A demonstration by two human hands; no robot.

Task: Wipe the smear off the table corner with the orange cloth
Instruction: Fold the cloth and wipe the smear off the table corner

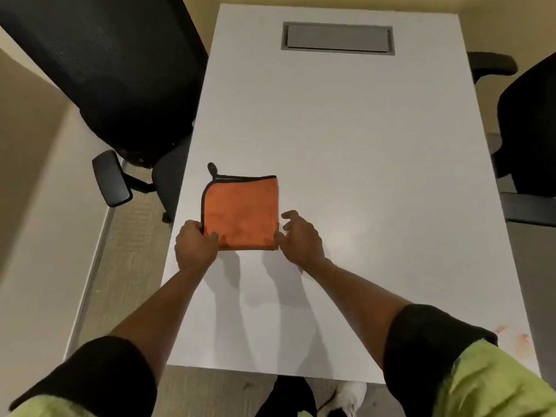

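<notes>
A folded orange cloth [242, 210] with black trim and a small loop lies flat on the white table [361, 164], left of centre. My left hand [195, 246] pinches the cloth's near left corner. My right hand [299, 236] touches the near right corner with thumb and fingers, the other fingers spread. A faint reddish smear [516, 338] marks the table's near right corner, well apart from the cloth and both hands.
A black mesh office chair [120, 85] stands at the table's left side, its armrest [111, 179] close to the edge. Another black chair [529, 127] sits on the right. A grey cable hatch [337, 39] is set into the far end of the table.
</notes>
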